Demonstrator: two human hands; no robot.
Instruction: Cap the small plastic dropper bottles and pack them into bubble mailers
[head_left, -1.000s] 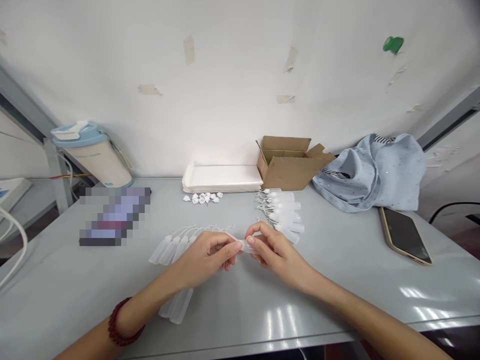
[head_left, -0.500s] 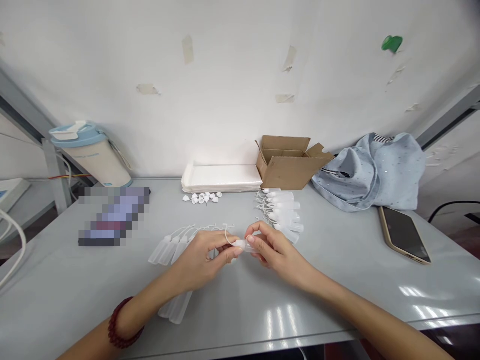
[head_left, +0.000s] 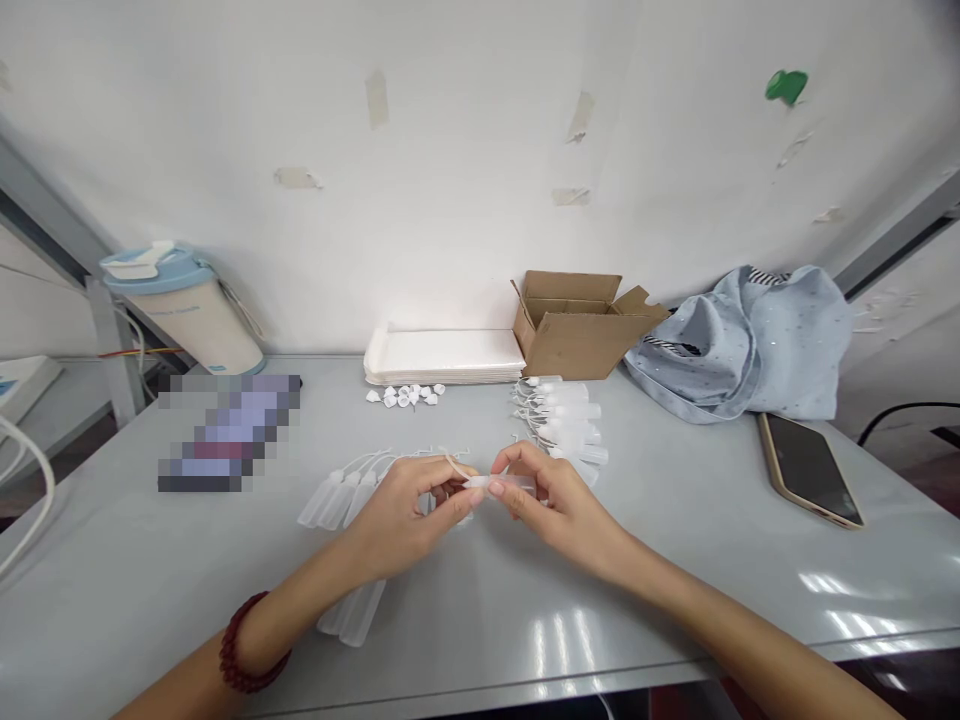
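Left hand (head_left: pixel 405 510) and right hand (head_left: pixel 556 497) both pinching one bottle (head_left: pixel 481 482), well in front of the box (head_left: pixel 581 340). More bottles (head_left: pixel 574 411) just before it, caps (head_left: pixel 405 397) front-left.

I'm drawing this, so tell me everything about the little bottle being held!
The little bottle looks like cloudy, whitish plastic, with a tapered top. It's held nearly sideways over the grey table, top towards the left hand; that hand and the right hand pinch it, hiding parts. A thin pale strand curves near its top.
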